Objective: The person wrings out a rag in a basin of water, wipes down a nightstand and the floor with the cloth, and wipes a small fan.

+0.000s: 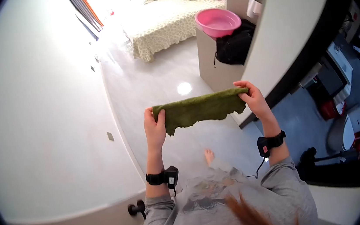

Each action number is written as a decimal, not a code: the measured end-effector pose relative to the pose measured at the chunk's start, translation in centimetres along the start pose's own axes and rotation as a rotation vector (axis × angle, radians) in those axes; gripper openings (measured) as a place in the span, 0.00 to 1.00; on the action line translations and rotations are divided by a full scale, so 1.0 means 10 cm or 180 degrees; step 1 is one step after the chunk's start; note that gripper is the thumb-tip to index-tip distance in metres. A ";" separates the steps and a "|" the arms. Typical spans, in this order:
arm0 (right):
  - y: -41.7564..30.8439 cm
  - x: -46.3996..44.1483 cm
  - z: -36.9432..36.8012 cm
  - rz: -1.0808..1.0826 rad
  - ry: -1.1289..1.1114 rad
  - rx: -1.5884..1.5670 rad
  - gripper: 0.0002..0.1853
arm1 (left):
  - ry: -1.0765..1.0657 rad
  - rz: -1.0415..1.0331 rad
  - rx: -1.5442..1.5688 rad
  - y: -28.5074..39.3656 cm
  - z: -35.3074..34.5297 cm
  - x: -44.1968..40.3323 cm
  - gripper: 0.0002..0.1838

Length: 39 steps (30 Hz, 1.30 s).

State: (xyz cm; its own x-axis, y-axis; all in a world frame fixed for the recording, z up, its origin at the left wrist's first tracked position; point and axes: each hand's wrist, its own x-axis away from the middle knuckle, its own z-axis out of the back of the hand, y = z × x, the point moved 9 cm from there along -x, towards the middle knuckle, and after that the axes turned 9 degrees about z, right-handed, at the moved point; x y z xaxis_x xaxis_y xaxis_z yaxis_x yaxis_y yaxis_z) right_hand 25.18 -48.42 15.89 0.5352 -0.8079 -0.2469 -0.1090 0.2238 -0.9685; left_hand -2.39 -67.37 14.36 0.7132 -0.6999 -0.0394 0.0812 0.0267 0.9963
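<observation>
A green cloth is stretched out level in front of me, above the pale floor. Its upper edge looks folded and nearly straight, while the lower edge is ragged. My left hand pinches the cloth's left end, thumb on the near side. At the right end, my right hand grips the upper corner between thumb and fingers. Each wrist wears a black strap with a small box, the left box and the right box.
Ahead stands a bed with a patterned cover. A pink basin and a black bag rest on a low cabinet at the right. A white wall runs along my left, with a dumbbell near its foot. Right, a doorway shows a bin.
</observation>
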 end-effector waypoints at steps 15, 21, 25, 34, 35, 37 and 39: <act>1.06 -2.54 -1.50 -0.0328 -0.0629 0.0370 0.12 | 0.0112 0.0767 0.0068 -0.51 0.14 -2.28 0.09; 0.82 -3.20 -2.65 0.1186 -0.1378 0.0993 0.17 | -0.0667 0.0303 0.0644 -0.51 -0.43 -3.36 0.13; 0.86 -3.64 -2.70 0.1055 -0.1725 0.0830 0.15 | -0.0712 0.0241 0.0647 -0.55 -0.45 -4.12 0.13; 2.60 -4.95 -2.11 -0.1722 -0.0511 -0.0762 0.34 | -0.1249 -0.0222 -0.0340 -0.51 -1.24 -5.61 0.07; 2.70 -5.08 -2.22 -0.2047 -0.0381 -0.1315 0.33 | -0.1632 -0.0184 -0.0436 -0.63 -1.44 -5.72 0.08; 2.68 -5.50 -2.25 -0.1751 0.0024 -0.2300 0.30 | -0.1958 -0.1108 -0.1093 -0.39 -1.80 -5.80 0.09; 2.74 -5.94 -2.09 -0.1626 0.0164 -0.2669 0.27 | -0.2174 -0.1519 -0.1297 -0.23 -2.07 -6.08 0.09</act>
State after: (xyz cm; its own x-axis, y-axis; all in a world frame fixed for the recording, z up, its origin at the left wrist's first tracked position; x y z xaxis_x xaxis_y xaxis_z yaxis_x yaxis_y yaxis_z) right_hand -27.07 -5.66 3.36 0.6483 -0.7270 0.2261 -0.4446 -0.6026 -0.6627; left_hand -31.52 -10.15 12.91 -0.0132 -0.9665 -0.2563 0.5914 -0.2142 0.7774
